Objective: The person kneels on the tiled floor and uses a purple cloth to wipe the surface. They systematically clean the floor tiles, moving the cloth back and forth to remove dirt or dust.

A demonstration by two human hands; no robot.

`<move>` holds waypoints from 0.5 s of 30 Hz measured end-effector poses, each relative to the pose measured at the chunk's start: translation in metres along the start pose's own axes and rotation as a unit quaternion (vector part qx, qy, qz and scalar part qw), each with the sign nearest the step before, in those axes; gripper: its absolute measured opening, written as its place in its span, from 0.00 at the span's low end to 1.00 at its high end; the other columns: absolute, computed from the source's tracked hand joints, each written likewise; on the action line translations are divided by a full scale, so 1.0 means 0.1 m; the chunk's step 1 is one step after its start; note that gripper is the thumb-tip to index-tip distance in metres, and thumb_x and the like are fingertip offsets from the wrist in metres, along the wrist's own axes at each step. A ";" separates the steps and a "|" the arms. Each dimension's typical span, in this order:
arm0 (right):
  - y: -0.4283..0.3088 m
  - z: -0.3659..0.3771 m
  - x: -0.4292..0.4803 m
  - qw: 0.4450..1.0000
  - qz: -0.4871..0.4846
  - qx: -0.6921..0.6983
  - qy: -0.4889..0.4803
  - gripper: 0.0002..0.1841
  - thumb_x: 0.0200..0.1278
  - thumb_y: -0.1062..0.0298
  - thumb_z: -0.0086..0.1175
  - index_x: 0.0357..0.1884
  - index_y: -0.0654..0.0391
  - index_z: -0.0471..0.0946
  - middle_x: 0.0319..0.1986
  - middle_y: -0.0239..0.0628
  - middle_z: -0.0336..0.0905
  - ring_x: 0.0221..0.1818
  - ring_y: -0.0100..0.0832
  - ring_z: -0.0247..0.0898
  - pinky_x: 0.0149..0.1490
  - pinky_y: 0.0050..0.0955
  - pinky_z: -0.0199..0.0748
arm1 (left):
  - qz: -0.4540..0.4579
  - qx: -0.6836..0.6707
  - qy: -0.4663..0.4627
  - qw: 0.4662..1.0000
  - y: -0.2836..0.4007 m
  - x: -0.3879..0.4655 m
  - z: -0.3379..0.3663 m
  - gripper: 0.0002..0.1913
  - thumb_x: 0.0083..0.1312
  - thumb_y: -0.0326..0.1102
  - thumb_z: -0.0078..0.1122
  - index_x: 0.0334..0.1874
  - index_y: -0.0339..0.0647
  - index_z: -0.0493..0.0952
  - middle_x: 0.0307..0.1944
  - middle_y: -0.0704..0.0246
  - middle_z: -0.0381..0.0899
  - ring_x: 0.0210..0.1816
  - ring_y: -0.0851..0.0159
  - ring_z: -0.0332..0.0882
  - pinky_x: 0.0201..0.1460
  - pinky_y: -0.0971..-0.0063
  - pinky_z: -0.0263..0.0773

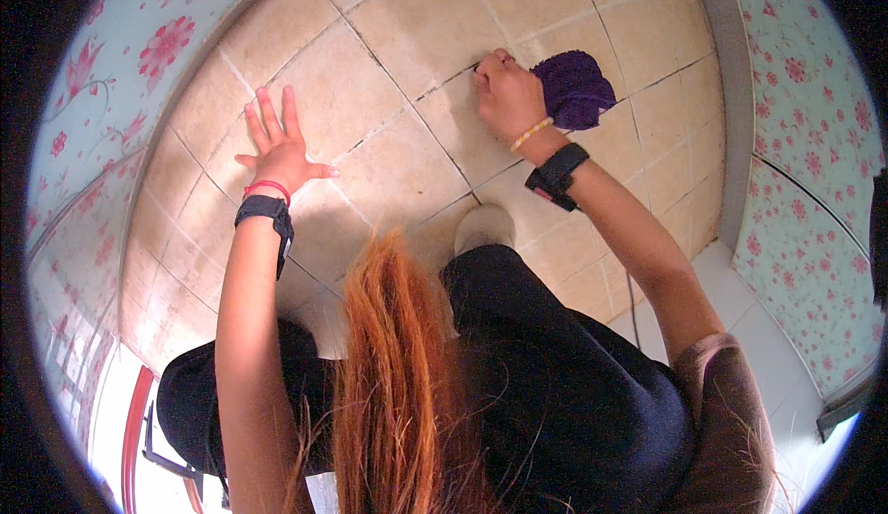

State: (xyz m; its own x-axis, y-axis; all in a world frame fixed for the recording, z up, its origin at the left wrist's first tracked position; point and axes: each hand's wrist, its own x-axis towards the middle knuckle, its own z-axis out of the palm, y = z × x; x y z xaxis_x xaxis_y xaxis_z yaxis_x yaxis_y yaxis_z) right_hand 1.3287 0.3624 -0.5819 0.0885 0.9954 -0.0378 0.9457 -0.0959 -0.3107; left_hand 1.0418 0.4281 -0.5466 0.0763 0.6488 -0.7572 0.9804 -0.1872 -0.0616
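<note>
My left hand (277, 159) rests palm down on the beige tiled floor (416, 160), fingers spread, holding nothing. A red cord and a black strap circle that wrist. To the right and farther ahead, my right hand (510, 91) is curled into a fist low over the tiles. From its outer side a dark purple cloth (576, 91) bulges out, bunched on the floor; the part within the fingers is hidden. The right wrist wears a yellow-and-white band and a black strap (558, 174).
Light blue panels with pink flowers rise at the left (163, 52) and right (798, 188). A grey base strip (725, 97) edges the right side. My shoe (485, 226) stands between the arms, near hanging orange hair (392, 347). A thin dark cable (633, 309) runs beneath my right arm.
</note>
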 end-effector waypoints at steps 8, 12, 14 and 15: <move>-0.02 -0.06 0.09 0.986 0.131 0.077 0.069 0.06 0.47 0.70 0.51 0.27 0.61 0.73 0.27 0.51 0.73 0.29 0.49 0.73 0.34 0.41 0.72 | 0.003 -0.001 0.002 1.000 0.01 0.03 0.00 0.69 0.34 0.51 0.74 0.67 0.57 0.22 0.66 0.62 0.07 0.67 0.51 0.08 0.54 0.27 0.42; -0.01 -0.06 0.09 0.992 0.101 0.075 0.004 0.05 0.48 0.69 0.51 0.26 0.59 0.73 0.28 0.50 0.74 0.30 0.49 0.73 0.35 0.41 0.72 | 0.000 0.001 0.003 1.000 0.00 0.01 0.01 0.69 0.33 0.51 0.74 0.67 0.57 0.22 0.66 0.61 0.07 0.67 0.51 0.08 0.53 0.27 0.42; 0.07 -0.08 0.11 0.995 0.082 0.044 -0.024 0.05 0.48 0.69 0.51 0.26 0.59 0.74 0.29 0.50 0.74 0.30 0.49 0.73 0.36 0.41 0.72 | -0.002 -0.002 0.002 1.000 -0.02 0.01 0.01 0.70 0.33 0.51 0.74 0.67 0.57 0.22 0.66 0.61 0.07 0.67 0.51 0.08 0.53 0.27 0.42; 0.14 -0.11 0.14 0.998 0.047 0.031 -0.009 0.05 0.49 0.69 0.51 0.27 0.59 0.74 0.29 0.49 0.74 0.30 0.49 0.73 0.36 0.41 0.72 | -0.002 -0.004 0.001 1.000 -0.02 0.01 0.01 0.69 0.33 0.50 0.74 0.67 0.57 0.23 0.66 0.61 0.08 0.67 0.51 0.09 0.54 0.27 0.42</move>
State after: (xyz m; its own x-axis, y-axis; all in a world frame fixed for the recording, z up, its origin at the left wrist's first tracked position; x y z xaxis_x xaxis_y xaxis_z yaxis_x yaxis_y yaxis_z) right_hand 1.3470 0.3747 -0.5765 0.1701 0.9816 -0.0869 0.9121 -0.1903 -0.3632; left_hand 1.0401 0.4281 -0.5481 0.0722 0.6516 -0.7552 0.9823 -0.1777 -0.0594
